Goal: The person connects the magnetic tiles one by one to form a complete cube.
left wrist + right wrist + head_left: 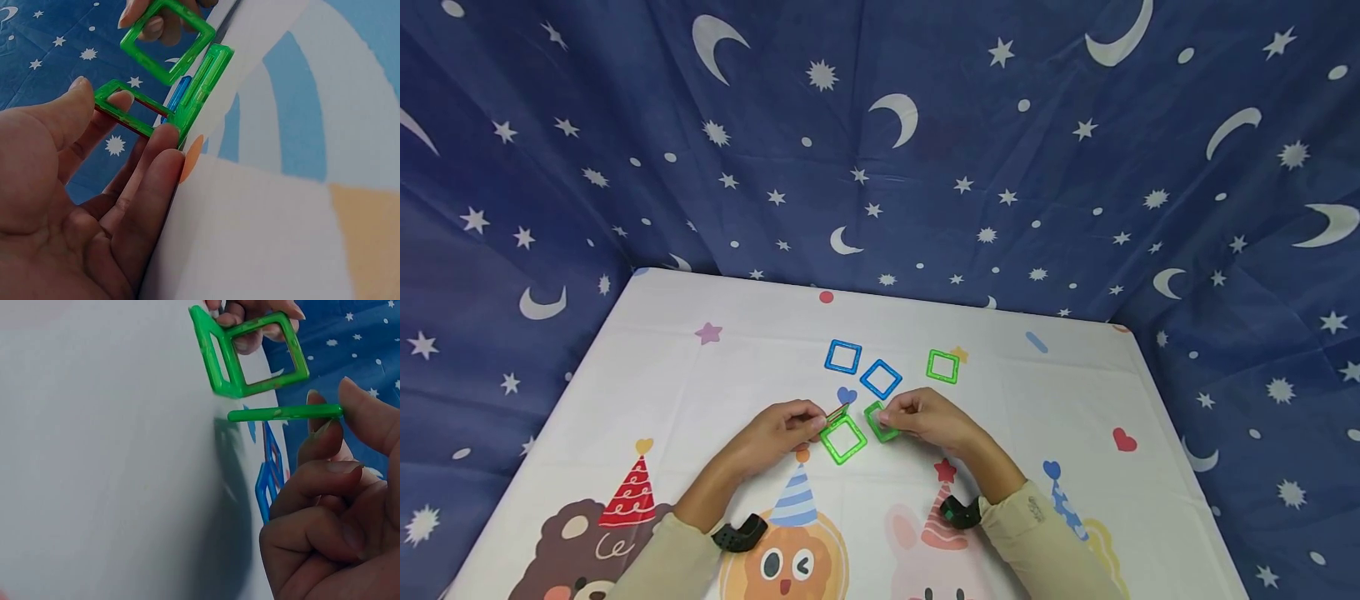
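Observation:
My left hand [786, 432] pinches a green square frame tile [275, 384] between thumb and fingers, standing up from the table. Its lower edge meets a second green square tile [853, 452], which lies flat, so the two form a corner. To the right, my right hand [928, 417] pinches a third green square tile [284, 413] by one edge, thumb against fingertips. That tile is tilted and held close to the joined pair, with a small gap between. Fingers cover part of its far edge in the head view.
Beyond the hands lie two blue square tiles [841, 370] [892, 389] and one more green square tile [941, 380], flat on the white printed tablecloth [760, 358]. A dark blue curtain [820, 150] with moons and stars hangs behind and at both sides.

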Action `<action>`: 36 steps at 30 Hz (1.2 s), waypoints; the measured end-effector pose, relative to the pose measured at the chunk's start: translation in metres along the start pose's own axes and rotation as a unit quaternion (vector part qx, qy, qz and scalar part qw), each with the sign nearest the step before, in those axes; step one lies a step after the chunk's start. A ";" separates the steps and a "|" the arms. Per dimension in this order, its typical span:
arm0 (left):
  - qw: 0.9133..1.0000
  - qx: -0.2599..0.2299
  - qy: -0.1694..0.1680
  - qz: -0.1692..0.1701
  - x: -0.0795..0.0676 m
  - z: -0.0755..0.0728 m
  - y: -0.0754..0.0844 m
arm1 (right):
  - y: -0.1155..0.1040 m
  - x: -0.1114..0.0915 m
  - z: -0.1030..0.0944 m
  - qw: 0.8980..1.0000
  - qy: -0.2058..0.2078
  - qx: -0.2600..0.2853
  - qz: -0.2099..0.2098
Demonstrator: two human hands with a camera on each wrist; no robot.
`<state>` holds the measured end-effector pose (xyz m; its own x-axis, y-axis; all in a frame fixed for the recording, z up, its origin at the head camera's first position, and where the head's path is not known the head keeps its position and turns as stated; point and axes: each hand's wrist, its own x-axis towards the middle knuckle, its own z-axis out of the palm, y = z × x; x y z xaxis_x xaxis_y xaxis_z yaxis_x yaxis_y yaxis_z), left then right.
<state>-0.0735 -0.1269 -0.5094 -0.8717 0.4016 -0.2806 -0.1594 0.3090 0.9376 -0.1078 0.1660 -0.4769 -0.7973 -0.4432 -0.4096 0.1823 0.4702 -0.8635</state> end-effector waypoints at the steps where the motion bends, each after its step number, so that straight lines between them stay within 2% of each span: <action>1: 1.000 0.000 0.000 0.000 0.000 0.000 0.000 | -0.002 0.001 0.001 1.000 0.000 -0.004 -0.003; 15: 1.000 0.004 -0.005 0.001 0.001 -0.001 0.000 | -0.011 0.018 0.017 0.998 0.014 -0.053 -0.008; 20: 1.000 0.007 -0.005 0.001 0.000 -0.001 -0.001 | -0.012 0.019 0.021 0.999 0.012 -0.047 -0.013; 28: 1.000 0.004 -0.007 -0.005 0.001 -0.001 0.000 | -0.015 0.019 0.028 0.997 0.018 -0.071 -0.030; 36: 1.000 -0.001 -0.008 -0.011 0.000 0.000 0.002 | -0.020 0.016 0.033 0.996 0.024 -0.082 -0.026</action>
<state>-0.0741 -0.1267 -0.5079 -0.8605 0.4089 -0.3039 -0.1793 0.3153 0.9319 -0.1057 0.1244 -0.4756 -0.8307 -0.4353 -0.3470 0.0466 0.5668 -0.8225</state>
